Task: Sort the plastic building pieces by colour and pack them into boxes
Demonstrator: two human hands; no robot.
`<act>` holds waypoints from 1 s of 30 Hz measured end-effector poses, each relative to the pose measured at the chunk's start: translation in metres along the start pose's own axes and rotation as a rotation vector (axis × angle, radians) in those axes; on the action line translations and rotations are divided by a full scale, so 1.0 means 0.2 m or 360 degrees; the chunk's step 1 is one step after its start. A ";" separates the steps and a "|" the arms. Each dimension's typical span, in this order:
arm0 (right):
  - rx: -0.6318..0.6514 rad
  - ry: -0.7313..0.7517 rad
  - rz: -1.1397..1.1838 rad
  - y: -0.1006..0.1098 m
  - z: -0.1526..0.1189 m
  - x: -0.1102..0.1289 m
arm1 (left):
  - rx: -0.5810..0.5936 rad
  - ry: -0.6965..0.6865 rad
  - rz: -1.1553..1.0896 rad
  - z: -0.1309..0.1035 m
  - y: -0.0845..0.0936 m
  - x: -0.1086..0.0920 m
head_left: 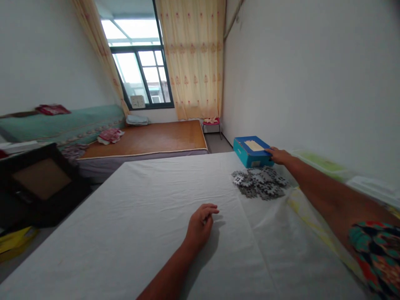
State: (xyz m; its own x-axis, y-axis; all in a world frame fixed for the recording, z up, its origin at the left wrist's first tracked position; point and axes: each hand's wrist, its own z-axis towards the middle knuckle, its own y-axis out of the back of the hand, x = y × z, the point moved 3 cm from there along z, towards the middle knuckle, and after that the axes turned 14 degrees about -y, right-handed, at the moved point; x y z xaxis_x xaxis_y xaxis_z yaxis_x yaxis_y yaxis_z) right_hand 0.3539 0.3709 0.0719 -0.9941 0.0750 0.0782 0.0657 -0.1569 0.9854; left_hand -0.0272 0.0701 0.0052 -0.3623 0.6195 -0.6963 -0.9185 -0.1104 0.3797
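Note:
A blue box (246, 155) with a pale label on its lid stands at the far right of the white-covered table (150, 216). My right hand (278, 155) grips its right edge, fingers over the lid's corner; the far side of the grip is hidden. Just in front of the box lies a heap of grey jigsaw puzzle pieces (261, 182). Nearer to me, my left hand (201, 223) rests over the white cloth with its fingers loosely bent and apart, holding nothing, to the left of the heap.
A white wall (306, 75) runs along the right. Clear plastic containers (321, 164) lie beneath my right arm. Beyond the table stands a bed (156, 137) with a brown mat. A dark cabinet-like thing (40, 179) and a yellow item (17, 241) are at the left.

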 end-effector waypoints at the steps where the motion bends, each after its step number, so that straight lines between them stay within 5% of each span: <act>1: 0.0018 0.0049 -0.0004 0.00 0.03 0.02 | -0.0003 -0.0033 0.0008 0.00 0.00 0.00; 6: 0.0063 0.0212 -0.0035 0.04 0.11 0.21 | 0.0108 -0.0103 0.0034 0.00 -0.03 -0.02; 12: 0.0098 0.0443 -0.0068 0.07 0.02 0.67 | 0.0109 -0.0224 0.0128 -0.02 -0.03 -0.02; 19: 0.0110 0.1001 -0.0134 0.12 -0.56 1.10 | -0.0182 -0.0612 0.0610 0.03 0.10 -0.13; 23: 0.0015 0.1158 -0.0346 0.22 -0.93 1.13 | -0.0305 -0.0689 0.1224 0.08 0.21 -0.22; 30: -0.0368 0.1341 -0.0304 0.44 -1.28 1.14 | 0.0031 -0.0507 0.1723 0.13 0.32 -0.23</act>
State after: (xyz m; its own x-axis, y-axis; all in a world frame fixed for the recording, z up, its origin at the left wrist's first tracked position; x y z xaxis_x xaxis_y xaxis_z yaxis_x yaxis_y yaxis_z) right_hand 0.1119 0.1227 0.1384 -0.7255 -0.6139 -0.3110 -0.0359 -0.4175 0.9079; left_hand -0.0651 0.0541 0.0766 -0.9068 0.3754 0.1916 -0.1416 -0.6995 0.7005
